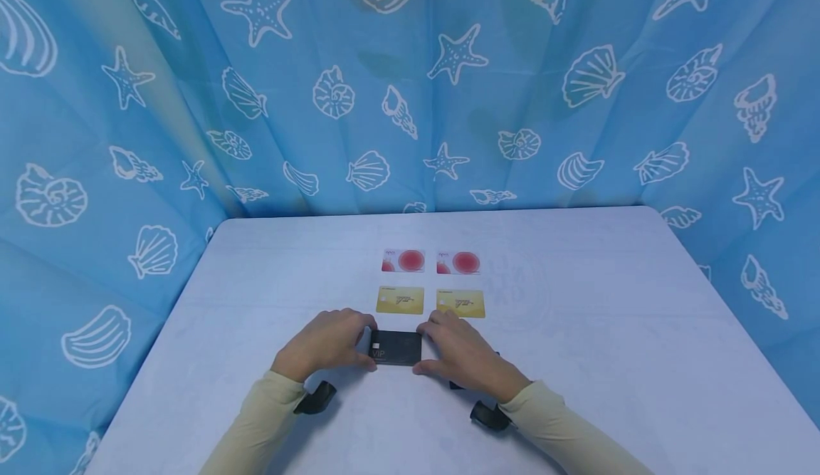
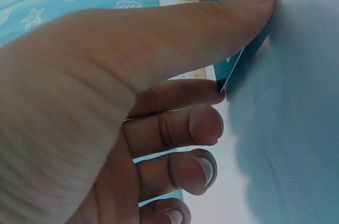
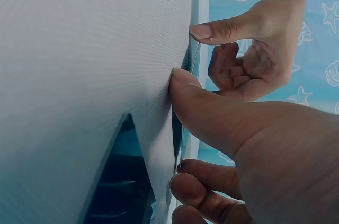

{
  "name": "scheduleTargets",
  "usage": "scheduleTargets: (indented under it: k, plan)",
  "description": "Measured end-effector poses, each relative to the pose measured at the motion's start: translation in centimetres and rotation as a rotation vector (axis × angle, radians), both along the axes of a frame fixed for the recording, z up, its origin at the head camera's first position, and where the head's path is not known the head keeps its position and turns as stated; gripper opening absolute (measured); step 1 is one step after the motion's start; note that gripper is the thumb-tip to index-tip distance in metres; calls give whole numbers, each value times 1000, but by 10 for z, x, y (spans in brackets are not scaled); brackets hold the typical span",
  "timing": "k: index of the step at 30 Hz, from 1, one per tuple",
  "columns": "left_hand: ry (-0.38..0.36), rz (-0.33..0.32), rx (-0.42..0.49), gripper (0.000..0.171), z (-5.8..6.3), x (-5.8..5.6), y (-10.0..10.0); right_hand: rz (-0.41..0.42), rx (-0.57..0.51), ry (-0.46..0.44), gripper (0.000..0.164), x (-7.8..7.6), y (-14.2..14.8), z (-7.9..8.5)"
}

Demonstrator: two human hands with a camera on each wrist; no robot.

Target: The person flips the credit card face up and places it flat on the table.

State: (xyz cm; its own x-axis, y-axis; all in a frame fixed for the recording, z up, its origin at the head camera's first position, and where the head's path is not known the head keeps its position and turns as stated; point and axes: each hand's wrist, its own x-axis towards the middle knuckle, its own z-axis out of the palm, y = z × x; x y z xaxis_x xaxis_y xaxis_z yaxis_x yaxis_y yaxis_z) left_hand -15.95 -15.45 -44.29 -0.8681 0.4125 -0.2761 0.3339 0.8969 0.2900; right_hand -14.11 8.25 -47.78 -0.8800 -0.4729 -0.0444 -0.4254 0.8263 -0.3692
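Note:
A black card marked "VIP" (image 1: 397,348) lies crosswise between both hands, low over the white table. My left hand (image 1: 328,343) pinches its left end between thumb and index finger; the other fingers curl loosely beside it in the left wrist view. At the card's right end, my right hand (image 1: 466,355) holds it the same way, thumb on the near edge and index finger on the far edge. Under the right palm lies another dark card (image 3: 122,181), mostly hidden in the head view. Whether the held card fully touches the table, I cannot tell.
Beyond the hands, two gold cards (image 1: 400,300) lie side by side. Behind them is a row of two white cards with red circles (image 1: 403,261). The white table (image 1: 608,304) ends at a blue shell-patterned curtain (image 1: 410,105).

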Motion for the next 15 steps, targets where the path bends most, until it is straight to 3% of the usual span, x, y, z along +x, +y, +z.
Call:
scheduleTargets:
  k: [15]
  plan:
    - [0, 0, 4, 55, 0, 0, 0, 7, 1, -2, 65, -1, 1, 0]
